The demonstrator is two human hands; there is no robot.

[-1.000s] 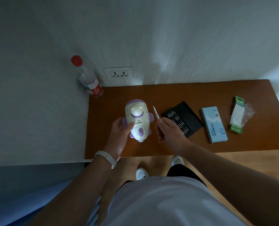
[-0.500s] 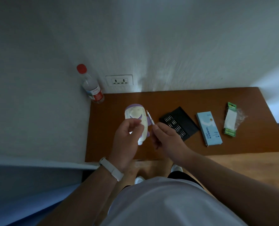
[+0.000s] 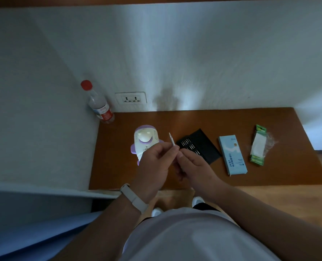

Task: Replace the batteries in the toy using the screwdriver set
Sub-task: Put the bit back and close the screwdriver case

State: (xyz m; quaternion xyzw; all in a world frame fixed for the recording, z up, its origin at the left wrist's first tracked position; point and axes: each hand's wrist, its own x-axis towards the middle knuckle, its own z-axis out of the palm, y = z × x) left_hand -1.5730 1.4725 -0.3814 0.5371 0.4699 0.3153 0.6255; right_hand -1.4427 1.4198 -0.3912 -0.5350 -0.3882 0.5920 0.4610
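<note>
Toy (image 3: 146, 140) on table (image 3: 231, 118), left hand (image 3: 154, 162) and right hand (image 3: 193, 163) both pinching the screwdriver (image 3: 171, 141) just beside it

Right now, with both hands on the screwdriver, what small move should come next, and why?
Probably the left hand should let go of the screwdriver and turn the toy over. Both hands pinch the screwdriver, the right hand lower down, its tip in the air beside the toy. The toy lies on the table front up, and no screw or battery cover shows on that side.
</note>
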